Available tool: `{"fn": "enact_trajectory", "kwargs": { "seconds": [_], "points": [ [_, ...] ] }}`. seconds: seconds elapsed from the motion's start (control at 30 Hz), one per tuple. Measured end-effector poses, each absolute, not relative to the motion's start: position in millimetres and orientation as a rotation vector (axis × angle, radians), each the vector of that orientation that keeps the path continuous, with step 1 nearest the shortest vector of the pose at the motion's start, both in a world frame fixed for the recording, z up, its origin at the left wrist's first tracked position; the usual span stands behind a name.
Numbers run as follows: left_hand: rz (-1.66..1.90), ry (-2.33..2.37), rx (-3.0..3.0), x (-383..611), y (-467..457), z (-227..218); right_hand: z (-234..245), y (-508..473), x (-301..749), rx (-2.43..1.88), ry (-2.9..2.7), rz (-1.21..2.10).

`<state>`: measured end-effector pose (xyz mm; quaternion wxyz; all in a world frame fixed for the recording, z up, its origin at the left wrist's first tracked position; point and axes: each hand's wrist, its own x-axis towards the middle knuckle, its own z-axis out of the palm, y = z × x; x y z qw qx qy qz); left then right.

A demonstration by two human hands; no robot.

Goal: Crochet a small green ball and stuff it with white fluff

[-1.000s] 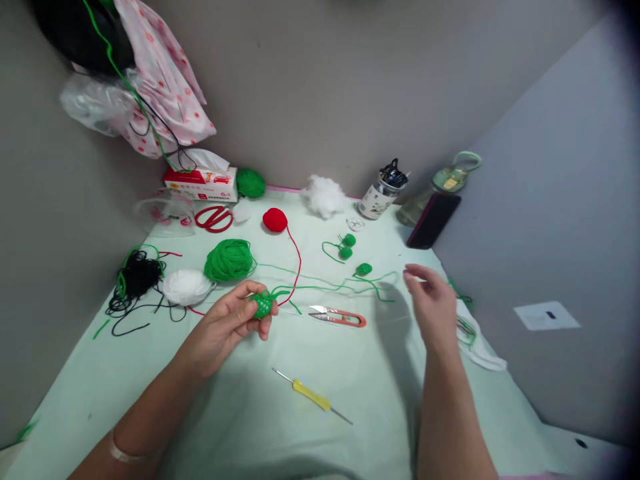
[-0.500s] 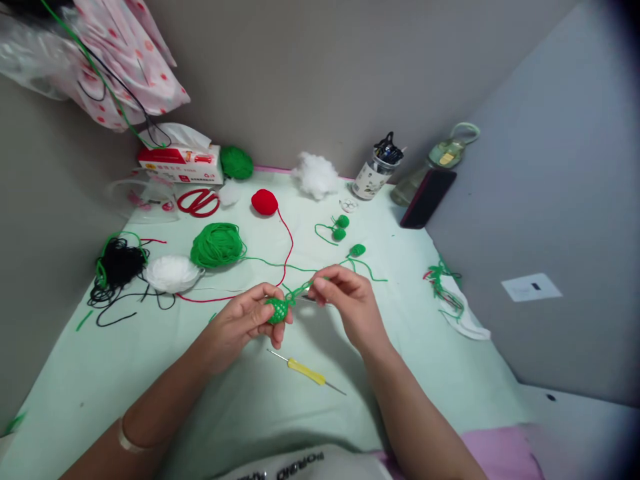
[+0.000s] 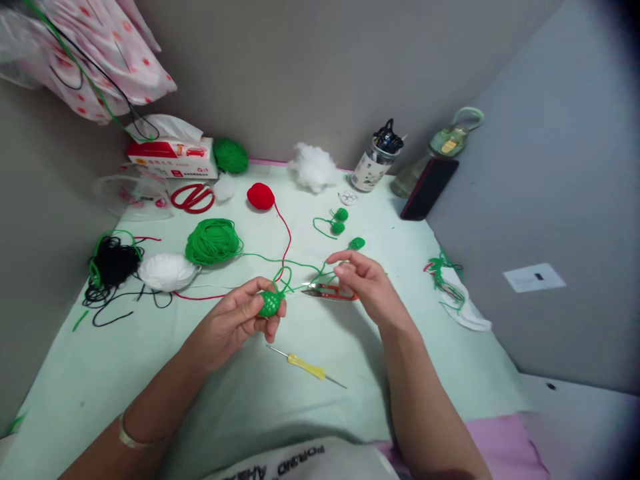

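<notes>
My left hand (image 3: 227, 323) is closed around a small green crocheted ball (image 3: 271, 304), thumb in front and fingers behind. A loose loop of green yarn (image 3: 283, 279) stands up from the ball's top. To the right, my right hand (image 3: 367, 283) hovers with index finger and thumb apart, beside green yarn strands. Red-handled thread snips (image 3: 330, 291) lie just under it, their handle end partly hidden by the hand. Nearer to me, a crochet hook (image 3: 306, 367) with a yellow grip lies on the cloth.
Green yarn (image 3: 214, 241), white yarn (image 3: 169, 272), black yarn (image 3: 115, 263) and a red ball (image 3: 261, 196) lie left. Small green pieces (image 3: 339, 227), stuffing (image 3: 313, 167), a pen jar (image 3: 373, 167), a phone (image 3: 430, 189) and red scissors (image 3: 193, 198) sit farther back.
My right hand has let go of the yarn by the ball and moved right, over the snips, which now show. A loop stands loose at the ball, still in my left hand.
</notes>
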<state>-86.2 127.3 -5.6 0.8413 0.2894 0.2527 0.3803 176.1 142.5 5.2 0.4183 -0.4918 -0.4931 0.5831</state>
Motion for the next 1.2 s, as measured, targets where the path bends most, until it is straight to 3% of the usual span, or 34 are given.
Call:
{"fn": "enact_trajectory", "kwargs": {
  "seconds": [0.57,0.8,0.9,1.03,1.2],
  "points": [
    [0.806,0.564,0.633,-86,126,-3,3,152,213,-1.466,-0.995,0.715],
    [0.85,0.616,0.62,-90,128,-4,8,141,211,-1.8,-1.438,0.174],
    [0.895,0.645,0.608,-90,129,-4,19,122,188,-1.768,-1.993,0.568],
    [0.928,0.646,0.591,-89,131,-4,26,94,141,-1.387,-2.798,0.998],
    [0.95,0.651,0.597,-90,132,-5,20,84,122,-1.204,-2.878,1.133]
  ]
}}
